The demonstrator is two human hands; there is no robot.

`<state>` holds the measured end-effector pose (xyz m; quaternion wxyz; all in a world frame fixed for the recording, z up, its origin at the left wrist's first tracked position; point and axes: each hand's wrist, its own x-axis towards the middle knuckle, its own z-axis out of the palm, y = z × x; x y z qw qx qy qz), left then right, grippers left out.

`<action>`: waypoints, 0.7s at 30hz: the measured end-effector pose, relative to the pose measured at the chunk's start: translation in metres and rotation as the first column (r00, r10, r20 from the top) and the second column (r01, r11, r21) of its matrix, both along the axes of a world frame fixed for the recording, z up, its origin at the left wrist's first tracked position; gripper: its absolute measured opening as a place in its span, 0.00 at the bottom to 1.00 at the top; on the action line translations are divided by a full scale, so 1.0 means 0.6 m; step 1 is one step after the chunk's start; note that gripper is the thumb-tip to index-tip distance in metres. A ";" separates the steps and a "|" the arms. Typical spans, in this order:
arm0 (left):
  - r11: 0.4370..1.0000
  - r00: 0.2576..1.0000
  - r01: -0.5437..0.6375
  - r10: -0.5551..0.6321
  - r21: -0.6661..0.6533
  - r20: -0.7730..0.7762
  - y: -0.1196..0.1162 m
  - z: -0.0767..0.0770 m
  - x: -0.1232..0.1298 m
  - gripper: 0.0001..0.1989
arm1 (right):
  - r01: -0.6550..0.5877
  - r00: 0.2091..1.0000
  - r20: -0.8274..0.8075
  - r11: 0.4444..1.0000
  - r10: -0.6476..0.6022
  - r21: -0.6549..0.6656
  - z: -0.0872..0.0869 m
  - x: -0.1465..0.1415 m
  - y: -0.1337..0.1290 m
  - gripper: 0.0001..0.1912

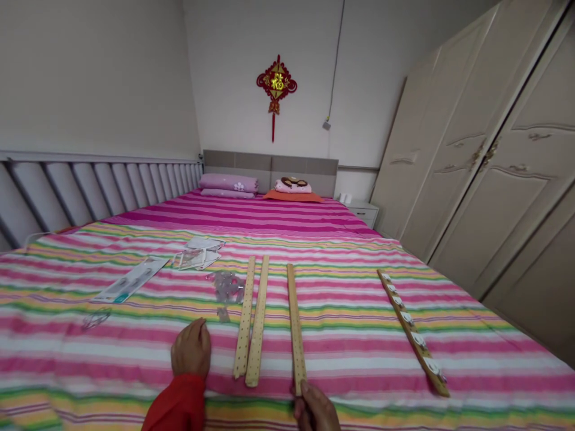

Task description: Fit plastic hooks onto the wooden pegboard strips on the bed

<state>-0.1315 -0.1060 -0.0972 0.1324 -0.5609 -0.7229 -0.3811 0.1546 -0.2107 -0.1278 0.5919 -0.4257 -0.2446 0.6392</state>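
Observation:
My right hand (318,408) grips the near end of a narrow wooden strip (294,317) that points away from me over the striped bed sheet. Two more pale wooden strips with rows of small holes (244,320) lie side by side to its left. My left hand (191,348) is closed, fingers curled under, left of that pair; whatever it may hold is hidden. Just beyond it sits a heap of small greyish pieces (228,286), possibly in clear plastic. Far to the right rests a darker wooden strip (411,329) with several white round fittings along it.
A flat clear package (132,279) and a thin wire-like tangle (96,318) lie to the left, with crumpled plastic bags (197,253) behind. Folded bedding (229,184) is stacked by the headboard. A padded rail (103,188) borders the left side; wardrobes (485,137) stand on the right.

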 end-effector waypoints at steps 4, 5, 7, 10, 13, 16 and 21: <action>0.998 0.987 0.041 -0.048 0.051 0.155 -0.002 -0.003 -0.007 0.17 | -0.041 0.999 0.005 0.999 0.041 -0.034 0.006 0.005 -0.006 0.27; 0.997 0.978 0.042 -0.053 0.058 0.204 -0.001 -0.005 -0.010 0.16 | -0.050 0.999 -0.007 0.998 0.049 -0.049 0.006 0.005 -0.007 0.27; 0.996 0.949 0.049 -0.068 0.069 0.307 0.001 -0.011 -0.017 0.16 | -0.060 0.997 -0.057 0.995 0.056 -0.081 0.006 0.007 -0.009 0.28; 0.992 0.887 0.077 -0.113 0.098 0.447 0.010 -0.015 -0.024 0.17 | -0.063 0.989 -0.138 0.991 0.047 -0.114 0.003 0.014 -0.012 0.29; 0.976 0.859 0.144 -0.205 0.162 0.469 0.020 -0.004 -0.017 0.18 | -0.053 0.982 -0.185 0.990 0.028 -0.132 0.001 0.024 -0.017 0.29; 0.944 0.869 0.260 -0.320 0.202 0.378 0.032 0.016 -0.003 0.17 | -0.047 0.979 -0.205 0.991 0.021 -0.125 0.000 0.031 -0.024 0.27; 0.931 0.880 0.337 -0.364 0.139 0.303 0.049 0.035 0.009 0.13 | -0.028 0.981 -0.193 0.999 0.019 -0.040 0.007 0.030 -0.036 0.27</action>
